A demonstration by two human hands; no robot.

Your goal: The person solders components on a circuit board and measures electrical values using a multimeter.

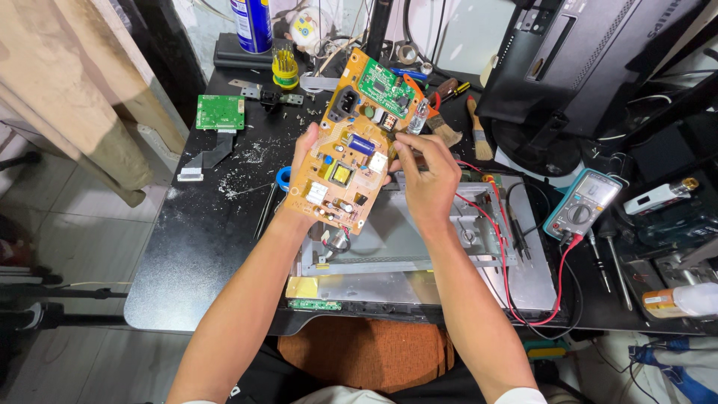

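Observation:
I hold an orange circuit board [345, 153] up above the black table, tilted, with a small green board [385, 86] fixed at its far end. My left hand [301, 153] grips the board's left edge from behind. My right hand [428, 176] pinches the board's right edge near a white connector. Beneath both hands lies an opened monitor back with a grey metal chassis [419, 247].
A teal multimeter [582, 203] with red and black leads lies at right. Two brushes [479, 127], screwdrivers, a loose green board [220, 111], a spray can [251, 22] and a black monitor stand [583, 60] crowd the table's far side. Debris specks scatter at left.

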